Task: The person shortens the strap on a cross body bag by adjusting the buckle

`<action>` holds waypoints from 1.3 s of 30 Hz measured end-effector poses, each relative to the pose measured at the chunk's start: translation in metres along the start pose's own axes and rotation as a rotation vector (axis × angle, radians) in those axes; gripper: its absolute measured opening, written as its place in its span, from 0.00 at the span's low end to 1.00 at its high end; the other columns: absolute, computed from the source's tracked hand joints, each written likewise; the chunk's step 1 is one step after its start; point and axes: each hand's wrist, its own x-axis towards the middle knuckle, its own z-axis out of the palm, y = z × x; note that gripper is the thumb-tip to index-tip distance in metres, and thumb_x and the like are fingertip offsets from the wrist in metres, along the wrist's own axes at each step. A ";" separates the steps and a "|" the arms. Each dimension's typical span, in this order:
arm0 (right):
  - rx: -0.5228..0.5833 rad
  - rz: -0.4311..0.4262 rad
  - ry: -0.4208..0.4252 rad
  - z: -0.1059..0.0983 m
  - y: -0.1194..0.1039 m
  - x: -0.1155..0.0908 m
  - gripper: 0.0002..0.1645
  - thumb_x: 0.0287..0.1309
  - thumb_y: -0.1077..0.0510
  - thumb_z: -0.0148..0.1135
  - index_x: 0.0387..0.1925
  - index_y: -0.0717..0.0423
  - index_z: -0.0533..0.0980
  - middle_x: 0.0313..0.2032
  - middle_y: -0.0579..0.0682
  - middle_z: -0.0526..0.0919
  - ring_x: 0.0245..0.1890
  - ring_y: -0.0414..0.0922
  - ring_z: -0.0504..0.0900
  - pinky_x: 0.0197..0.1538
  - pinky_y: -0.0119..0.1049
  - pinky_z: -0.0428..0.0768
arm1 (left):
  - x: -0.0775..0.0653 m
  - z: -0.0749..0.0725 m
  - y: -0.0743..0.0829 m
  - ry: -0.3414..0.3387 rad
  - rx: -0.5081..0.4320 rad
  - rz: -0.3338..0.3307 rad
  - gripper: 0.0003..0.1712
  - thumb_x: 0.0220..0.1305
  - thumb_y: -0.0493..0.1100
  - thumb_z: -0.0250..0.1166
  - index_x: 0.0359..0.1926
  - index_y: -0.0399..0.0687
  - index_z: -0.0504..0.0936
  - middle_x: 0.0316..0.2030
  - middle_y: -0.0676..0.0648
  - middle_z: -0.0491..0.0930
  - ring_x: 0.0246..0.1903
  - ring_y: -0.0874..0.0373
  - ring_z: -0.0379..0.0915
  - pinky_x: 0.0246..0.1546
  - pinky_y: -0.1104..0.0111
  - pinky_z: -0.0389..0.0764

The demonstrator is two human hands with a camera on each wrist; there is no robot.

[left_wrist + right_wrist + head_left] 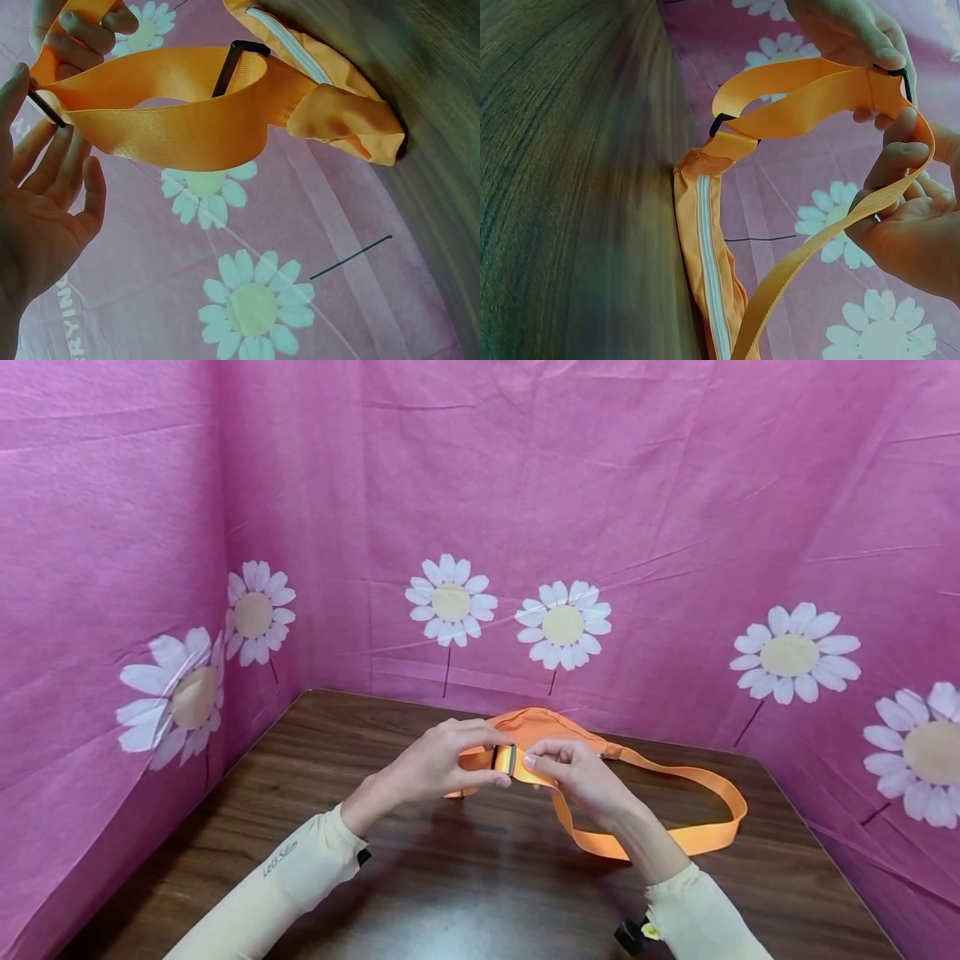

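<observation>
While I watched remotely, the bare left hand had a flat black slide buckle pinched by its edges between thumb and fingers, grip part-way closed. Bare right hand was curled in, thumb and fingertips pinching the flat orange webbing strap just beside that buckle. Both hands were up off the dark brown wood-grain table.

Soft orange fabric bag rested on the table's far part, behind the hands; I got its white zipper on the right wrist view. Near one bag end I saw a second black buckle, strap looping between the two. From the right hand, the strap dropped to the table, swung right and ran back to the bag. Pink cloth with white daisies stood behind.
</observation>
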 end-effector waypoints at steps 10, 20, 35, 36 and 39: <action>-0.005 0.000 -0.016 0.001 0.000 0.001 0.15 0.73 0.55 0.61 0.43 0.66 0.81 0.33 0.58 0.80 0.38 0.49 0.77 0.43 0.42 0.74 | -0.001 0.000 0.003 -0.031 -0.018 -0.021 0.28 0.61 0.54 0.75 0.58 0.46 0.84 0.51 0.56 0.81 0.50 0.66 0.75 0.49 0.68 0.78; -0.018 0.025 -0.016 0.004 -0.003 0.006 0.15 0.73 0.54 0.60 0.45 0.64 0.82 0.38 0.66 0.80 0.39 0.52 0.77 0.46 0.47 0.74 | 0.000 -0.004 -0.002 -0.054 -0.074 -0.059 0.29 0.59 0.53 0.77 0.59 0.46 0.83 0.50 0.57 0.82 0.46 0.63 0.77 0.46 0.60 0.81; -0.066 0.045 0.042 -0.009 0.001 0.004 0.17 0.71 0.50 0.64 0.47 0.62 0.81 0.31 0.52 0.70 0.32 0.48 0.68 0.36 0.38 0.68 | 0.000 -0.018 -0.009 -0.021 -0.097 -0.020 0.27 0.60 0.53 0.76 0.58 0.48 0.84 0.45 0.59 0.80 0.44 0.63 0.76 0.46 0.60 0.81; -0.069 0.040 0.043 -0.008 0.001 0.004 0.17 0.70 0.51 0.64 0.47 0.62 0.82 0.31 0.51 0.70 0.32 0.48 0.68 0.36 0.38 0.67 | 0.000 -0.018 -0.010 -0.024 -0.110 -0.013 0.27 0.60 0.52 0.77 0.58 0.47 0.83 0.45 0.59 0.80 0.44 0.64 0.76 0.46 0.60 0.81; -0.059 0.017 0.034 -0.006 0.000 0.004 0.16 0.71 0.53 0.63 0.47 0.63 0.81 0.33 0.51 0.72 0.34 0.47 0.68 0.39 0.39 0.69 | 0.000 -0.016 -0.011 -0.032 -0.134 0.010 0.26 0.59 0.51 0.78 0.57 0.48 0.83 0.45 0.60 0.81 0.44 0.65 0.77 0.47 0.62 0.80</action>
